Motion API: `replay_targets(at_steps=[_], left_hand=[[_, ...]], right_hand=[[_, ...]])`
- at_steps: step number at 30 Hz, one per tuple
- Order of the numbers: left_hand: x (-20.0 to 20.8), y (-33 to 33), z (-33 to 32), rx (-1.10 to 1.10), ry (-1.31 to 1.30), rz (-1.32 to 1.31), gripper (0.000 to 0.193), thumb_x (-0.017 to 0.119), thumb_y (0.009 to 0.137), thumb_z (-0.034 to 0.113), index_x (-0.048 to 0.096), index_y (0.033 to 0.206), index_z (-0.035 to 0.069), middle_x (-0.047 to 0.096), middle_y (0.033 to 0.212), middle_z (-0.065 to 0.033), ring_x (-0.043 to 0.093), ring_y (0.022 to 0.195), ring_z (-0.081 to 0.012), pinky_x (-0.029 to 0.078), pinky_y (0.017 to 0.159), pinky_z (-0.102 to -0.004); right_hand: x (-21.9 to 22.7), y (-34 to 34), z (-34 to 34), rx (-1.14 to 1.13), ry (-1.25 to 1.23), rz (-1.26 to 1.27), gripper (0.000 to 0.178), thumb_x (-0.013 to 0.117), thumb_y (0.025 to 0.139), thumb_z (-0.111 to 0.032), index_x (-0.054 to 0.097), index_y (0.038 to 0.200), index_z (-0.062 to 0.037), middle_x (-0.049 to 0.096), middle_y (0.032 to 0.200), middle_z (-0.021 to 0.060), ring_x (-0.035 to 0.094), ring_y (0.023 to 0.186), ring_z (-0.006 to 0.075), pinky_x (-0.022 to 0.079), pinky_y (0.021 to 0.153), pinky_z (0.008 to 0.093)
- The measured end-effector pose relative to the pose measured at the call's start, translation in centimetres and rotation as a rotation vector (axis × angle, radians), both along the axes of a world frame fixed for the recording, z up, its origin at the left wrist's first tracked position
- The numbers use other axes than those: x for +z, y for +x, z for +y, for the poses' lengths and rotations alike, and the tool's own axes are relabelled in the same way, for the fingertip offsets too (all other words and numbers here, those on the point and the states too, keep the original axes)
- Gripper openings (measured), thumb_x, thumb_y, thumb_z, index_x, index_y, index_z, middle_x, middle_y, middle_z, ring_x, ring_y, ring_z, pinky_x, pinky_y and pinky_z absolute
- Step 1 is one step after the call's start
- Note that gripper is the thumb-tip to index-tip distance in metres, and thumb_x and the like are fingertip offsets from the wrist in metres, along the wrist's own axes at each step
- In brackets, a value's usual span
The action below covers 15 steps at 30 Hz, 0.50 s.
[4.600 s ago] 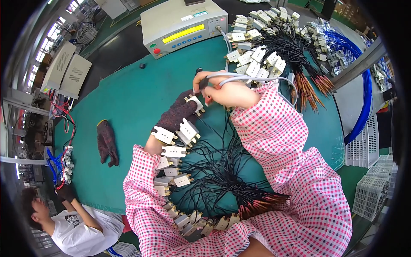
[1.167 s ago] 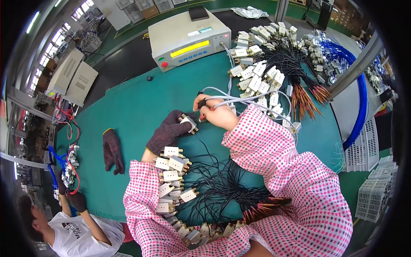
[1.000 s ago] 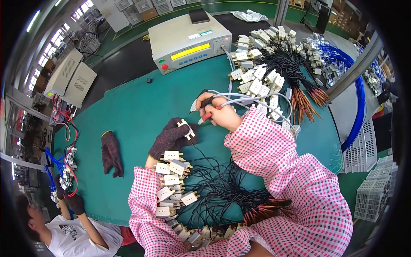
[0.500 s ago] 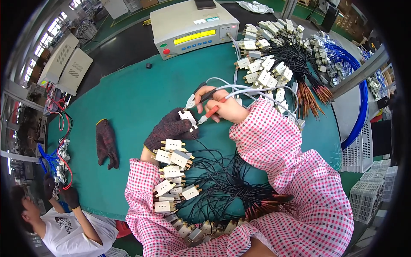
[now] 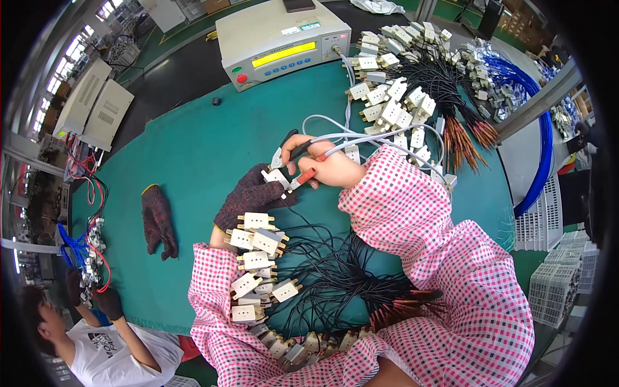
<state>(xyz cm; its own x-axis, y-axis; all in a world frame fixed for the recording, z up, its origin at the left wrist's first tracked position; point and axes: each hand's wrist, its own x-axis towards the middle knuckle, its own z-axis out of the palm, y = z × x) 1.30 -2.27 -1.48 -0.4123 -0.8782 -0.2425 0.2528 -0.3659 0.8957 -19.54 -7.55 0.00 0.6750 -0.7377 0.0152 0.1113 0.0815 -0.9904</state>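
Note:
In a dark knitted glove, my left hand point(image 5: 248, 197) grips a small white block-shaped connector point(image 5: 276, 177) with metal tabs and a thin black lead. My bare right hand point(image 5: 330, 170) is closed around two test clips on grey cables. The black-handled clip point(image 5: 281, 153) meets the connector's upper end, and the red-handled clip point(image 5: 302, 179) is at its lower end; whether its jaws bite the tab is too small to tell. Below my left hand lie several similar white connectors point(image 5: 255, 260), their black leads point(image 5: 342, 274) gathered toward my right sleeve.
A bench tester point(image 5: 284, 48) with a yellow display stands at the far edge of the green mat point(image 5: 187, 142). A spare glove point(image 5: 159, 221) lies left. More connectors point(image 5: 390, 113) are heaped at far right, beside blue cables point(image 5: 541, 155). A co-worker point(image 5: 109, 342) sits at lower left.
The red-handled clip has come closer to the connector's lower tab. Both hands have shifted slightly left in the picture, and the whole view has moved a little.

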Motion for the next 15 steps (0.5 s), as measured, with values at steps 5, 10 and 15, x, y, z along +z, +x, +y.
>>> replay_targets(at_steps=[5,10,15], left_hand=[[0.8,-0.8,0.2,0.048,0.038,-0.053,0.058,0.069,0.081,0.019,0.044,0.128,-0.003,0.057,0.117,-0.0121,0.059,0.103,-0.0221,0.050,0.090,-0.0354],[1.4,-0.4,0.6,0.045,0.074,-0.088,0.058,0.068,0.081,0.019,0.044,0.129,-0.003,0.055,0.119,-0.0118,0.058,0.105,-0.0227,0.050,0.092,-0.0381],[1.1,-0.5,0.4,0.071,0.092,-0.113,0.057,0.067,0.081,0.018,0.044,0.129,-0.003,0.056,0.118,-0.0112,0.057,0.107,-0.0230,0.049,0.093,-0.0387]], right_hand=[[-0.1,-0.1,0.0,-0.021,-0.016,0.047,0.024,0.042,0.080,0.000,0.058,0.097,-0.0017,0.056,0.082,0.0065,0.052,0.055,0.0083,0.042,0.043,0.0207],[0.1,0.1,0.0,0.016,-0.031,0.076,0.025,0.040,0.082,0.001,0.059,0.098,-0.0030,0.056,0.079,0.0054,0.052,0.053,0.0080,0.040,0.042,0.0205],[-0.1,0.5,0.3,-0.035,0.015,0.020,0.023,0.041,0.082,0.001,0.058,0.096,-0.0021,0.055,0.083,0.0057,0.050,0.048,0.0079,0.038,0.040,0.0208]])
